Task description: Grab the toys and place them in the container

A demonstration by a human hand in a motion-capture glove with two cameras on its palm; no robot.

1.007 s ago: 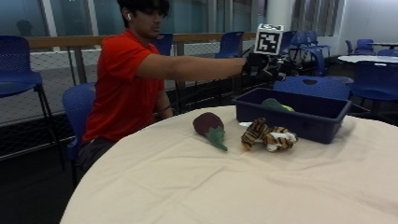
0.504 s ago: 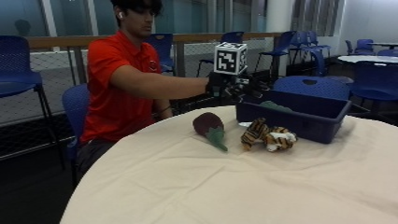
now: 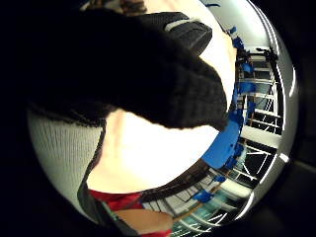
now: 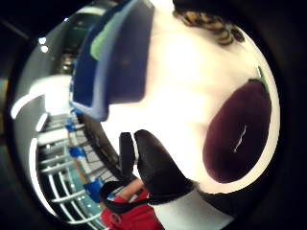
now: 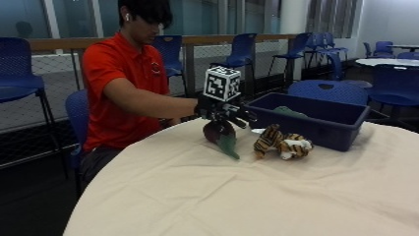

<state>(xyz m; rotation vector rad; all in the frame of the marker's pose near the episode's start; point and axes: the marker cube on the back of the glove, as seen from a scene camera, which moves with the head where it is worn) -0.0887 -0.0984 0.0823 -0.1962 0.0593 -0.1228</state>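
Black-gloved right hand [image 5: 223, 112]: fingers spread, relaxed, grasping nothing; hovers just above eggplant toy.
Eggplant toy [image 5: 221, 136]: on tablecloth [image 5: 216, 196], directly under palm.
Tiger toy [image 5: 283, 143]: beyond hand, beside container.
Blue container [image 5: 314, 120]: past fingertips, green toy [image 5: 286, 112] inside.

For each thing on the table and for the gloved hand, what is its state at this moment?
Eggplant toy: on the tablecloth, under the hand, not lifted.
Tiger toy: lying on the tablecloth beside the container.
Blue container: upright on the table, a green toy inside.
Right hand: over the eggplant toy, fingers pointing down, no grip visible.
Table: covered with a cream cloth.
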